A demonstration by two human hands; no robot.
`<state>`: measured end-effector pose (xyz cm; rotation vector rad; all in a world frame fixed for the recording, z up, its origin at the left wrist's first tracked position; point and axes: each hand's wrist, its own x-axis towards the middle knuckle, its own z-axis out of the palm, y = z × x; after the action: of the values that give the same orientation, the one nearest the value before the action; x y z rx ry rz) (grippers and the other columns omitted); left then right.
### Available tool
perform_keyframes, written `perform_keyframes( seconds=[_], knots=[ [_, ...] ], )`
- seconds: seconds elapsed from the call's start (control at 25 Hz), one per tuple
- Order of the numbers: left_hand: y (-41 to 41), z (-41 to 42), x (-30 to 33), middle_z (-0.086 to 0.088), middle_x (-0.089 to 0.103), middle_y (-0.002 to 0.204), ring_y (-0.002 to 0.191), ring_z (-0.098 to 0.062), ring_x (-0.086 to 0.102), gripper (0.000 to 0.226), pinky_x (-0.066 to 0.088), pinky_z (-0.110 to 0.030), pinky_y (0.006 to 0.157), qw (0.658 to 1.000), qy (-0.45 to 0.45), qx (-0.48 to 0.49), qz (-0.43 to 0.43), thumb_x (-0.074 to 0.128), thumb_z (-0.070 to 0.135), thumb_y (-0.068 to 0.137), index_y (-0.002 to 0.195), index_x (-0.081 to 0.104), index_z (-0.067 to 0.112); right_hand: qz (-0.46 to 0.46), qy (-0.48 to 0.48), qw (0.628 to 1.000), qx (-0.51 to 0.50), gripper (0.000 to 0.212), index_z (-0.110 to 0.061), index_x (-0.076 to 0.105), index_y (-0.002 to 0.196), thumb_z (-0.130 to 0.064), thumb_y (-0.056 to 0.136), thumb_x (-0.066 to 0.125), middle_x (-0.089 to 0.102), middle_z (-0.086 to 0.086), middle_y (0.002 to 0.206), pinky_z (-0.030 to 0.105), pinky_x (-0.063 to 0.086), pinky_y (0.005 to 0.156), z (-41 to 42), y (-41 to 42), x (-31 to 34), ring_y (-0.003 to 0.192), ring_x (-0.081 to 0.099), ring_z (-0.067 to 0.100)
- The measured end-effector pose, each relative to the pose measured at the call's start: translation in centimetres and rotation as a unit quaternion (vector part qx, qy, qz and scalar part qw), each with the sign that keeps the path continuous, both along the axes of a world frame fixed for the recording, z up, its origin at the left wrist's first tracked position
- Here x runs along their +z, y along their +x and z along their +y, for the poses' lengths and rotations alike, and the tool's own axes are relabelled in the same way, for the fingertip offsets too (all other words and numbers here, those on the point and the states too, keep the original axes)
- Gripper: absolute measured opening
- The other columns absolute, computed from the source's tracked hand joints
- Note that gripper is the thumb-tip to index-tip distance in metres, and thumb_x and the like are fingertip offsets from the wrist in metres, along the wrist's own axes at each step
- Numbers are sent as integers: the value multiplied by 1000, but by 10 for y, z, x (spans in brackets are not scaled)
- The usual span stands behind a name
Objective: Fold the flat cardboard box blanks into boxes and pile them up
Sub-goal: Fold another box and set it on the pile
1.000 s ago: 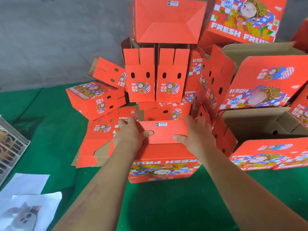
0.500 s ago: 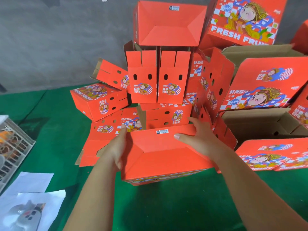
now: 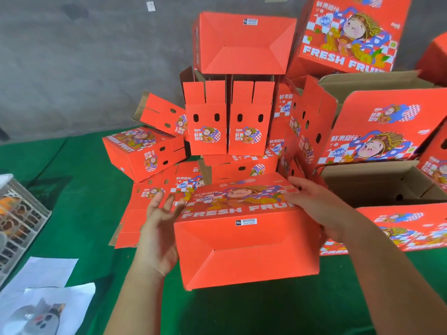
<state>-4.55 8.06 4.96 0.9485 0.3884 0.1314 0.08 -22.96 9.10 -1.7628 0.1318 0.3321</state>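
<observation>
**A:** Where is the box being worked on?

**B:** A folded red box (image 3: pixel 244 238) is held up above the green tabletop (image 3: pixel 72 184), its plain folded bottom with a small barcode label facing the camera and the printed "FRESH FRUIT" side turned upward.

**A:** How do the hands hold it?

**B:** The right hand (image 3: pixel 321 209) grips the box's right end, fingers curled over the top edge. The left hand (image 3: pixel 159 228) has its fingers spread wide and straight, palm toward the box's left end; whether it touches the cardboard cannot be told.

**A:** What lies behind?

**B:** A pile of red boxes (image 3: pixel 229 122) stacked against a grey wall (image 3: pixel 84 64), with flat blanks (image 3: pixel 150 204) under it on the left. On the right sits an open brown carton (image 3: pixel 377 187). At far left stand a wire crate (image 3: pixel 21 221) and white paper sheets (image 3: pixel 46 286).
</observation>
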Motion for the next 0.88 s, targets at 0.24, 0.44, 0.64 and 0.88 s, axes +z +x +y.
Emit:
perform_keyframes(
  seconds=[0.24, 0.44, 0.64, 0.88],
  knots=[
    [-3, -14, -15, -22, 76, 108, 82, -31, 78, 44, 63, -43, 65, 985, 33, -130, 109, 74, 21, 89, 128, 55, 12, -169, -65, 979, 92, 61, -60, 52, 140, -17, 98, 68, 64, -29, 132, 13, 55, 89, -7, -13, 30, 113, 65, -7],
    [11, -27, -4, -20, 70, 128, 106, -34, 73, 57, 62, -48, 81, 992, 59, -82, -72, 80, 7, 78, 127, 52, 11, -259, -47, 965, 2, 80, -42, 35, 157, -1, 96, 66, 53, -14, 151, 42, 43, 117, -18, -12, 32, 137, 52, 5],
    [38, -56, 49, -11, 76, 111, 86, -22, 75, 62, 60, -30, 57, 969, 157, -35, -186, 83, 5, 71, 125, 53, 13, -358, -98, 924, -97, 79, -32, 30, 160, -5, 96, 68, 46, -31, 145, 10, 39, 108, -30, 2, 54, 131, 46, -16],
    [65, -93, 146, -22, 61, 133, 121, -33, 65, 58, 58, -54, 95, 905, 265, -2, -333, 88, 3, 72, 117, 66, 33, -444, -167, 866, -156, 80, -16, 24, 163, -13, 95, 67, 32, 10, 166, 52, 27, 124, -42, 31, 113, 154, 29, 25]
  ],
)
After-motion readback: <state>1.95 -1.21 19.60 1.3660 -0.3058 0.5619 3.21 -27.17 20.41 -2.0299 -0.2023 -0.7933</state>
